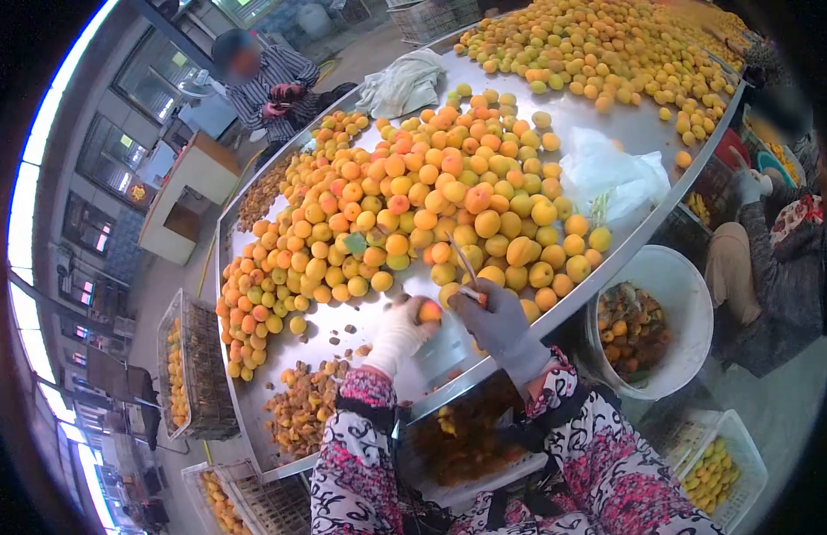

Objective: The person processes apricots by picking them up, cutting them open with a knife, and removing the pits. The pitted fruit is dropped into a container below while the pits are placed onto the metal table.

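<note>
My left hand (400, 337), in a white glove, is closed around an apricot (429, 310) at the near edge of the metal table. Just right of it, my right hand (498, 323), in a grey glove, grips a small knife (464, 259) by its reddish handle, the thin blade pointing up and away. A big heap of apricots (413, 196) lies right beyond both hands. To the left of my left hand sits a pile of small brown-orange pieces (302, 406), perhaps pits or fruit scraps. Below my hands is a container (471, 437) with dark orange bits inside.
The metal table (650, 234) carries another apricot heap (601, 45), a plastic bag (614, 178) and a cloth (402, 83). A white bucket (690, 325) of scraps stands right. Fruit crates (208, 383) flank the table. One person (266, 89) is across, another (779, 205) at right.
</note>
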{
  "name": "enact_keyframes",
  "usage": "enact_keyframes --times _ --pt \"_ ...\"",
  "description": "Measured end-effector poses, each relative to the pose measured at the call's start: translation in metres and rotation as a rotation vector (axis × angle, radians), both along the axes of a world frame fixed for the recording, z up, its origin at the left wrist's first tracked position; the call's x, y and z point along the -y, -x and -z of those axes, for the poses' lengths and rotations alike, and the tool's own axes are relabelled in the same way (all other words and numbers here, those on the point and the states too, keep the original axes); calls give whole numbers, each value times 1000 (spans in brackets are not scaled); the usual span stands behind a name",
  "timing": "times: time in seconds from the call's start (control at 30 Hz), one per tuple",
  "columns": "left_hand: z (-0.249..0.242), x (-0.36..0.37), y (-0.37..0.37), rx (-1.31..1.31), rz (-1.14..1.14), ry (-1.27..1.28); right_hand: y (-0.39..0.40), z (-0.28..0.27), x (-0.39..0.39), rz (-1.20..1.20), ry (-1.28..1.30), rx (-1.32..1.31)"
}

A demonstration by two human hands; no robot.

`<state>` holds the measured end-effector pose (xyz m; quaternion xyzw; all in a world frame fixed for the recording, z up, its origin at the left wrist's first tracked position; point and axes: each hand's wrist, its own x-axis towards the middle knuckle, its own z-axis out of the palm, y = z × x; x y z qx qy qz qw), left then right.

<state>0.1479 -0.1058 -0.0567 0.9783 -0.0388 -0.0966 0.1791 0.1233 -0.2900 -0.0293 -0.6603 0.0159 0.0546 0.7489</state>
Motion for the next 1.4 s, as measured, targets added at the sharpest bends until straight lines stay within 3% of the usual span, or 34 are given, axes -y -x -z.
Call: enact_keyframes --times 0.07,0.13,0.2,0.27,0.37,0.47,0.53,0.6,0.63,0.77,0.87,0.93,0.97,1.0,1.03,1.07,1.13,1.27,1.33,1.4 --pt "2 -9 24 0 50 8 5 -9 -2 -5 -48 -26" --pt "-4 -15 48 32 3 387 9 -11 -5 -40 -97 -69" --pt "-30 -15 74 -8 -67 461 14 -10 -12 -148 -26 -57" --pt "-45 -17 100 -159 -293 999 19 8 -32 -210 -2 -69" --pt "-51 -19 121 -109 -304 1075 32 8 -55 -368 157 -38" --pt "-44 -25 131 8 -281 1047 42 11 -76 -358 245 -24" --pt "-44 -30 133 154 -192 893 41 13 -83 -295 187 8" --pt "-41 -36 134 141 -198 958 41 -16 -76 -376 -236 -454" --pt "-40 -40 136 128 -204 1012 43 -14 -78 -371 -310 -461" --pt "-52 -48 136 47 -265 1127 48 -12 -84 -414 -295 -483" --pt "-56 -48 139 -11 -333 1294 47 -12 -88 -422 -227 -425" --pt "-58 -49 138 -37 -368 1363 49 -19 -91 -392 -179 -213" --pt "-59 -53 137 -194 -383 1488 50 -14 -92 -391 -181 -213" --pt "-61 -56 137 -357 -396 1607 50 -8 -94 -398 -49 16" --pt "-56 -58 142 -26 -46 1236 50 -3 -95 -399 84 244" --pt "-56 -58 141 -28 -46 1233 51 0 -94 -397 80 243" --pt "-59 -58 137 -300 -472 1588 51 2 -91 -380 174 368" --pt "-62 -63 134 -104 -440 1530 52 -11 -77 -386 252 212" --pt "-57 -70 128 46 -368 1419 57 -18 -72 -464 467 325" --pt "-55 -75 132 -24 -422 1478 62 -9 -73 -462 497 401"
